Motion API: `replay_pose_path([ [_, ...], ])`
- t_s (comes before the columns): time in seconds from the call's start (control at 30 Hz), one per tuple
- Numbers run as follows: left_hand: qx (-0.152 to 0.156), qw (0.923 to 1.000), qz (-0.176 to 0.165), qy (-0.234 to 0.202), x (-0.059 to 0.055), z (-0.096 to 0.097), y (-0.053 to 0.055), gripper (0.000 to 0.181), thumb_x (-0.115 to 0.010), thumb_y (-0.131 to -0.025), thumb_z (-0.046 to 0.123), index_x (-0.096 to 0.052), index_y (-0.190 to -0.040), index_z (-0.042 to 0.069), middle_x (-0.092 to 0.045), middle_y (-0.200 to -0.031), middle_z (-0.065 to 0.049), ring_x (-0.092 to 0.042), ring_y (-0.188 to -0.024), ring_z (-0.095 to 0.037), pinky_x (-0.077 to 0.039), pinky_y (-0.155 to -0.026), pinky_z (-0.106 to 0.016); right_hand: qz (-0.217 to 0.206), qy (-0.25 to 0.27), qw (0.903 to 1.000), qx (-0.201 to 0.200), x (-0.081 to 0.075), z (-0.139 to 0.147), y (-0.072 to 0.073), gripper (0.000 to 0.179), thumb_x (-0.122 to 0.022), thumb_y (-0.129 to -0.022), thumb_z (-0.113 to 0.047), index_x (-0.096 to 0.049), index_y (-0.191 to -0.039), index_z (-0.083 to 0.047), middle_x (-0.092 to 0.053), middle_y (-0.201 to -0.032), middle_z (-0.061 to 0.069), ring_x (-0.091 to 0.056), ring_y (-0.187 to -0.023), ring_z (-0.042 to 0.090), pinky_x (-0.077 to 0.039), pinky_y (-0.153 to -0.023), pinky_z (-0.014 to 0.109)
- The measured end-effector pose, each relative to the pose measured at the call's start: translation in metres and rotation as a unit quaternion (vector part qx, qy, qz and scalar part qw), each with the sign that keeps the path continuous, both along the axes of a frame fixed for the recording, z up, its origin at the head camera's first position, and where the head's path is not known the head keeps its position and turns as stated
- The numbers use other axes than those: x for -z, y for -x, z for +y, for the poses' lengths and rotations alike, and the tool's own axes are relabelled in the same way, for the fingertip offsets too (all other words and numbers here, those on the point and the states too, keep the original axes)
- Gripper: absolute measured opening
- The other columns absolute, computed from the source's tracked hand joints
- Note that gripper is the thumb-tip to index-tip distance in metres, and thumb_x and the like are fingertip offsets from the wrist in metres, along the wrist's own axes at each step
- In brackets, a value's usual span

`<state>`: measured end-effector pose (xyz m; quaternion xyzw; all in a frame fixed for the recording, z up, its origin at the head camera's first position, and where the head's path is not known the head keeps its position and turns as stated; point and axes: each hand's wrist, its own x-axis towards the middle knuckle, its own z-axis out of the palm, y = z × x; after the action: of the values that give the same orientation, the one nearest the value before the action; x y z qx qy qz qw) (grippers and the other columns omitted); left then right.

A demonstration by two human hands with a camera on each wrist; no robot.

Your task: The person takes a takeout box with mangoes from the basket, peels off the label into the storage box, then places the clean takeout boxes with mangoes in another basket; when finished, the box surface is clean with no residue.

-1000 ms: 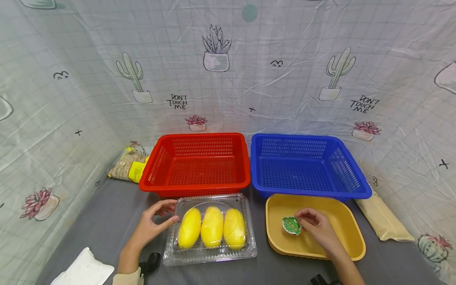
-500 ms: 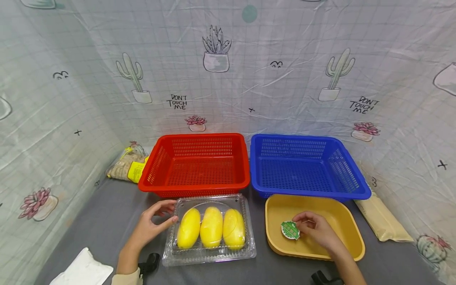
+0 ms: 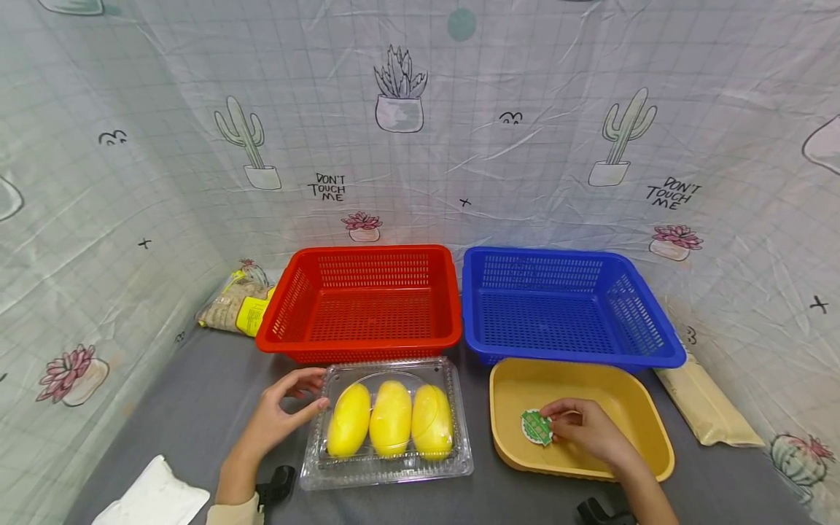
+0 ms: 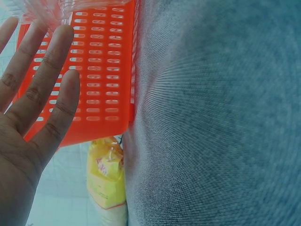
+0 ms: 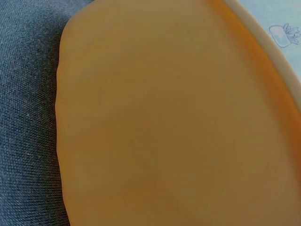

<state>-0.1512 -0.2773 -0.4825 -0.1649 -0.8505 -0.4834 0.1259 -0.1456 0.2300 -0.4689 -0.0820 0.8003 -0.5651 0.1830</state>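
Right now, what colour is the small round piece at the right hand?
The round piece is green with a white edge; head view shows it best.

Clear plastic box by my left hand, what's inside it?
Inside the clear plastic box, three yellow mango-like things lie side by side, visible through the top. Their undersides and whatever is directly beneath them can't be seen.

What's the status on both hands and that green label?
Left hand: fingers extended, at left edge of plastic box. Right hand: pinching green label over yellow tub; label's height unclear. Nothing visible blocks right hand.
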Motion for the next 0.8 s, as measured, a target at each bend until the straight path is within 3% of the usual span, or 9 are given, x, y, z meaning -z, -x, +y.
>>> replay_pose_path([
  [0.2,-0.01,0.9999,-0.001,0.008,-0.004,0.004,-0.002,0.049,-0.08,-0.078,0.003,-0.063,-0.124,0.011,-0.067,-0.101,-0.002,-0.063,-0.09,-0.019,-0.053,-0.075,-0.034,0.004,-0.031,0.9994,-0.013,0.001,0.0,0.001,0.023,-0.06,-0.091,0.003,-0.061,-0.11,0.017,-0.067,-0.099,0.021,-0.063,-0.079,0.019,-0.054,-0.067,0.027],
  [0.47,-0.006,0.9999,-0.006,0.009,-0.026,0.014,-0.011,0.045,-0.078,-0.078,-0.001,-0.062,-0.121,0.001,-0.067,-0.099,-0.011,-0.063,-0.089,-0.026,-0.053,-0.074,-0.037,0.015,-0.066,0.9976,-0.014,0.003,-0.001,0.001,0.022,-0.062,-0.092,-0.001,-0.064,-0.107,0.013,-0.068,-0.094,0.015,-0.061,-0.077,0.018,-0.051,-0.063,0.024],
  [0.8,-0.015,0.9997,-0.015,0.008,-0.002,0.003,-0.001,0.048,-0.079,-0.08,0.007,-0.062,-0.125,0.015,-0.067,-0.103,0.001,-0.063,-0.091,-0.015,-0.053,-0.076,-0.035,0.065,-0.111,0.9916,-0.019,0.003,-0.004,0.001,0.016,-0.062,-0.088,0.004,-0.067,-0.103,0.009,-0.067,-0.094,0.013,-0.059,-0.078,0.017,-0.05,-0.065,0.023],
])
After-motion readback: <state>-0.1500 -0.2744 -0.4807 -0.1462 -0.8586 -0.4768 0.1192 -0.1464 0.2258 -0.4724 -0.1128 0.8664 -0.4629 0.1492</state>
